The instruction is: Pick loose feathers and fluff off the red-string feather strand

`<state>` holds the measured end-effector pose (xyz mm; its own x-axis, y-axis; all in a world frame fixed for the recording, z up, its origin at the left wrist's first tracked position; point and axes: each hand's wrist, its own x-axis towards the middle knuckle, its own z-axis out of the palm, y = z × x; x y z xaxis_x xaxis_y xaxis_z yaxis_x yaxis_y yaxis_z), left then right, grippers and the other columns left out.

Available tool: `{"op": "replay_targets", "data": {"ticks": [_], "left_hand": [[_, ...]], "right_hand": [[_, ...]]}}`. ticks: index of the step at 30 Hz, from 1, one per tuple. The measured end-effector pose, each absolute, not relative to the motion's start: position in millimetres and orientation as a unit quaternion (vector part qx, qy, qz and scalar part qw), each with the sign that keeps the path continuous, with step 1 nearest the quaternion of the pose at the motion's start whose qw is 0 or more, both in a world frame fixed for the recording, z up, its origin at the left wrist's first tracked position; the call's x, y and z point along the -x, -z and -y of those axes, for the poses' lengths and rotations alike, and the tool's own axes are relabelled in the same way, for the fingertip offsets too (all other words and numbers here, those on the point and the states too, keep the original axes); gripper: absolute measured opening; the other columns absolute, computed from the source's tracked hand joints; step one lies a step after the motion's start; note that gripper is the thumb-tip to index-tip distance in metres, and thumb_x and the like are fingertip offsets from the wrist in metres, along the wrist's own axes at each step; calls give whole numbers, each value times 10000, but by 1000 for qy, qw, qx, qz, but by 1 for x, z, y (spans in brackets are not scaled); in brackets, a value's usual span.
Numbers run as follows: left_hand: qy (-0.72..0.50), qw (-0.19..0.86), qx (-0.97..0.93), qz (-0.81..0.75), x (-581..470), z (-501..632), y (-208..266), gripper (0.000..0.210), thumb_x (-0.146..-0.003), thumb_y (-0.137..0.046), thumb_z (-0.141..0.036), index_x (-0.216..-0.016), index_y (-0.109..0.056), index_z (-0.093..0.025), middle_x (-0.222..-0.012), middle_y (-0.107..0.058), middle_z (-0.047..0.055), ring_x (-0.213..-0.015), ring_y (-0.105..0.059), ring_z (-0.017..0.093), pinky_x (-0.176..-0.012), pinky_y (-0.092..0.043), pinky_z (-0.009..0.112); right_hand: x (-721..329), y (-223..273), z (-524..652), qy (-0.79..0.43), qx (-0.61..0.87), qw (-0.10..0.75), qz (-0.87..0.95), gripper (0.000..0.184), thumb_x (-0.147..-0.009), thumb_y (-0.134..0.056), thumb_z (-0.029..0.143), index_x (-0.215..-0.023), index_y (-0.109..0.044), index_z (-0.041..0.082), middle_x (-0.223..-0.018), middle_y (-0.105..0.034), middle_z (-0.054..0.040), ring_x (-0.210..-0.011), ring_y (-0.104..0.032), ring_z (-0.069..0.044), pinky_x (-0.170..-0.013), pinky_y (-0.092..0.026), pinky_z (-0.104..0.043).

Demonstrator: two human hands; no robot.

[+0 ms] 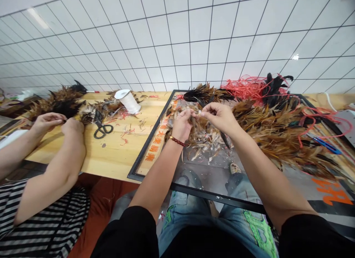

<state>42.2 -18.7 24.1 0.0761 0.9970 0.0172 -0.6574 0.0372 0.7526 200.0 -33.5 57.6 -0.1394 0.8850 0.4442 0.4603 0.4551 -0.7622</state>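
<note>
Black sleeves [127, 232] and denim jeans [191, 213] lie nearest, by the near edge of the black-framed clear panel [199, 192]. On its left half, loose feathers [205, 138] spread beneath the left hand [183, 121] and right hand [220, 115], whose fingertips pinch closed — probably gripping one of these, though too small to confirm. They should handle light, soft, easily bent — best held by the quill.

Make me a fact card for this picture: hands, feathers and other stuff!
Left hand: over loose feathers, beaded bracelet on wrist, grip unclear
Right hand: close beside it, grip unclear
Brown feather pile: on the right side of the black-framed clear panel
Pinkish-red ribbon: tangled near the tiled wall
White spool: on the wooden table
Black-handled scissors: lying on that table
Coworker: striped top, hands at dark feathers
</note>
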Motion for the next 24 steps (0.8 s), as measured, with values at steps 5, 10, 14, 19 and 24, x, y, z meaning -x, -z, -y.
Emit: {"op": "replay_targets", "data": {"ticks": [5,10,14,19,24], "left_hand": [[-715,632,-191,-228,20,-8,-29,227,-959,-605,-220,-738,-628,-172,-625,-610,-36,-649,-617,81,-782,-542,259],[-747,614,-145,-211,54,-20,-5,262,-965,-598,-212,-707,-627,-179,-632,-624,-45,-654,-608,60,-805,-535,241],[-738,620,-146,-222,52,-18,6,267,-972,-587,-224,-712,-630,-183,-636,-621,-41,-671,-614,66,-830,-541,257],[-700,658,-179,-214,36,-6,2,221,-944,-635,-240,-732,-624,-182,-662,-595,-40,-677,-607,74,-824,-546,273],[-685,667,-216,-197,26,1,-3,183,-913,-677,-234,-751,-613,-180,-672,-582,-36,-669,-598,82,-770,-547,271]], "right_hand": [[-188,-50,42,-233,413,166,865,84,-778,-682,166,-775,-761,195,-765,-745,-25,-713,-643,-154,-684,-432,-279],[-166,-42,53,-177,449,48,874,99,-733,-757,193,-820,-783,234,-809,-750,-51,-754,-657,-216,-609,-378,-310],[-166,-38,51,-170,457,44,872,125,-732,-701,107,-713,-749,221,-785,-743,-53,-729,-645,-200,-618,-379,-307],[-195,-42,31,-318,452,278,785,100,-793,-677,226,-705,-679,178,-692,-671,-3,-646,-568,-127,-666,-414,-283],[-211,-47,22,-518,476,420,573,269,-710,-802,348,-701,-592,180,-489,-507,58,-454,-398,-70,-469,-289,-215]]}}
